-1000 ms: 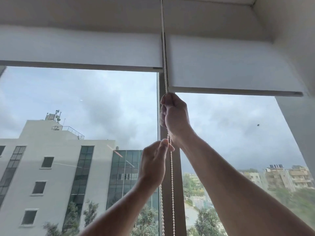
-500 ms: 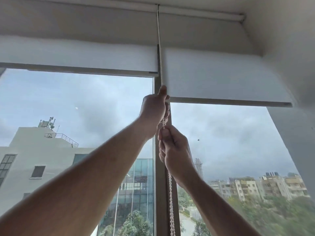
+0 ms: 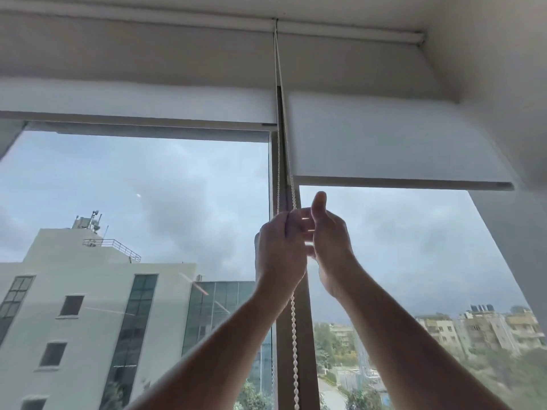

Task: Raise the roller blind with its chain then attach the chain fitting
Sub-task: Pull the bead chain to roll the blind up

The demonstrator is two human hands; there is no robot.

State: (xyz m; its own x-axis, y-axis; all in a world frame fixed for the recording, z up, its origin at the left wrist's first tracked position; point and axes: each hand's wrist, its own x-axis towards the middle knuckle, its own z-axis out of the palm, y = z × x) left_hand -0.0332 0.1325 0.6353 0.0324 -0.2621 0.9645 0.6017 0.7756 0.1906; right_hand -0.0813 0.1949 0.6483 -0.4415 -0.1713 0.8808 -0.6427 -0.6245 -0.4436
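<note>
A white roller blind (image 3: 384,143) hangs over the right pane, its bottom bar a little above my hands. Its white bead chain (image 3: 293,335) runs from the roller at the top down along the window mullion and out of the bottom of the view. My left hand (image 3: 278,250) is closed around the chain at mid-height. My right hand (image 3: 331,241) is just beside it on the right, thumb up and fingers spread, holding nothing. No chain fitting is visible.
A second white blind (image 3: 133,105) covers the top of the left pane, raised higher. The brown mullion (image 3: 296,365) stands between the panes. A white wall (image 3: 509,84) closes in on the right. Buildings and trees lie beyond the glass.
My left hand has come down with the chain from its higher grip. My right hand has let go of the chain, risen beside the left and opened. The right blind's bottom bar stays about level.
</note>
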